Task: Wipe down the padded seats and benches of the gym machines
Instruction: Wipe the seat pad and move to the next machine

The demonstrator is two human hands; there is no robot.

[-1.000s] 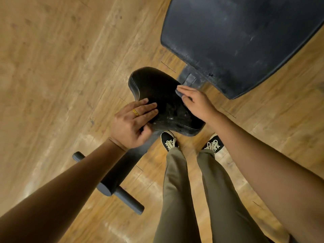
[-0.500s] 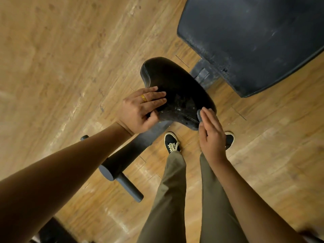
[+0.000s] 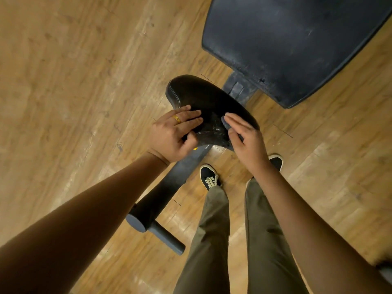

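Black padded seat (image 3: 203, 98) lay under both hands. Left hand (image 3: 174, 134) gripped seat's left rim, fingers on top, thumb tucked beneath. Right hand (image 3: 246, 141) pressed blue-grey cloth (image 3: 223, 122) flat against seat's right side, fingers straight. Cloth mostly hidden under fingers; we could not see right thumb. Large back pad (image 3: 297, 43) cut off at upper right.

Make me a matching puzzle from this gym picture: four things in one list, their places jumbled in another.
Things:
1. ring
2. cloth
3. big pad
4. shoe

Places:
A. on the wooden floor
B. under the right hand, on the seat
C. on the left hand
D. top right, beyond the seat

Pairs: 1-C, 2-B, 3-D, 4-A.
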